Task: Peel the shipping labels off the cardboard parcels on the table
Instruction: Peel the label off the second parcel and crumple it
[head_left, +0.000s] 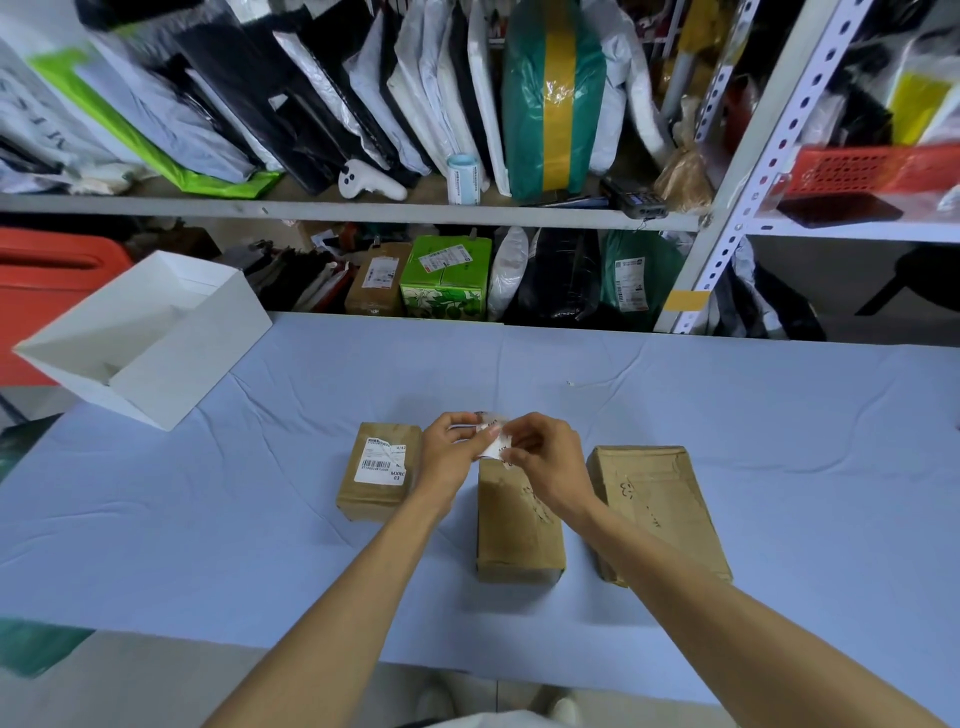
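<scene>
left hand (449, 451) + right hand (545, 457): together, pinching a peeled shipping label (492, 441) (crumpled) at frame centre | middle parcel (519, 525): bare, below hands | left parcel (378, 470): label on | right parcel (657, 499): bare

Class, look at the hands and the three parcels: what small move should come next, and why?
Probably drop the peeled label, pinched between the left hand and right hand, into the white box. The middle parcel already looks bare, while the left parcel still carries its label.
</scene>
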